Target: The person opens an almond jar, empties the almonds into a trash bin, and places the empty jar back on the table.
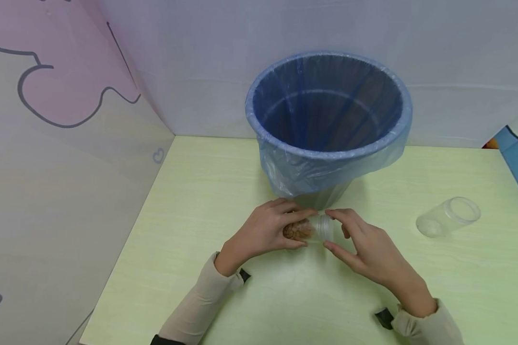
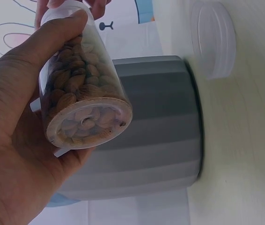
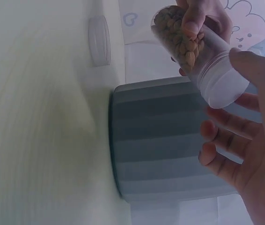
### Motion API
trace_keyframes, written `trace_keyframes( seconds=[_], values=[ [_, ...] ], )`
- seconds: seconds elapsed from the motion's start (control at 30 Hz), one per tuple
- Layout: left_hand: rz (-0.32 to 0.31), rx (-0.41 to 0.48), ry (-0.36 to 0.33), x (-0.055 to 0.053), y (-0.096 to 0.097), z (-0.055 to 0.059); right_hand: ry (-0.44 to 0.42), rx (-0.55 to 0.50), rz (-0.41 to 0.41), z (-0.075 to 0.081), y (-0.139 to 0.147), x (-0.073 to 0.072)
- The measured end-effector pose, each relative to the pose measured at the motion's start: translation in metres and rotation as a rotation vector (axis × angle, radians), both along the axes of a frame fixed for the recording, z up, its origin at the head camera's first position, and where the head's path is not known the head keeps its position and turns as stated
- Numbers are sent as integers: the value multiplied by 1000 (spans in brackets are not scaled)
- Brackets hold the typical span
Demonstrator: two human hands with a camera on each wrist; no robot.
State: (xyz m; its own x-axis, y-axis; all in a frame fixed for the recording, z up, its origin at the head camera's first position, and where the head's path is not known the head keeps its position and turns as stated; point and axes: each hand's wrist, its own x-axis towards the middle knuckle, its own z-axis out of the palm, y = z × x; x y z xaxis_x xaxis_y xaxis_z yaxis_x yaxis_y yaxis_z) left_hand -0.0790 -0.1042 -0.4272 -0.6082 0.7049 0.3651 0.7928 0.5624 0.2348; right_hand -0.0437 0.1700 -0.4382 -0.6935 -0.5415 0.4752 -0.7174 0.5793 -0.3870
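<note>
A clear plastic jar (image 1: 300, 230) partly filled with almonds (image 2: 78, 79) lies tilted on its side in my left hand (image 1: 263, 227), above the table. The left fingers and thumb grip it round its lower half, the base showing in the left wrist view. At the jar's other end is a translucent lid (image 3: 224, 86). My right hand (image 1: 371, 249) has its thumb and index finger at opposite sides of this lid, pinching it; the other right fingers are curled loosely and apart from it. Part of the jar is hidden behind the left fingers.
Behind the hands stands a grey bin (image 3: 156, 140) lined with a blue bag (image 1: 311, 172). An uncapped clear jar (image 1: 442, 220) sits on the pale table (image 1: 190, 191) to the right. Another clear lid (image 2: 214, 40) rests on the table near the bin. Walls rise behind and left.
</note>
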Motion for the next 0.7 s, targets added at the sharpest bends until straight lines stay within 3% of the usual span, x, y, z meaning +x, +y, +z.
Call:
trace_keyframes(
  seconds=[0.17, 0.7],
  values=[
    [2, -2, -1, -1, -1, 1, 66, -18, 19, 1, -2, -1],
    [17, -5, -5, -1, -2, -1, 163, 43, 14, -1, -6, 0]
  ],
)
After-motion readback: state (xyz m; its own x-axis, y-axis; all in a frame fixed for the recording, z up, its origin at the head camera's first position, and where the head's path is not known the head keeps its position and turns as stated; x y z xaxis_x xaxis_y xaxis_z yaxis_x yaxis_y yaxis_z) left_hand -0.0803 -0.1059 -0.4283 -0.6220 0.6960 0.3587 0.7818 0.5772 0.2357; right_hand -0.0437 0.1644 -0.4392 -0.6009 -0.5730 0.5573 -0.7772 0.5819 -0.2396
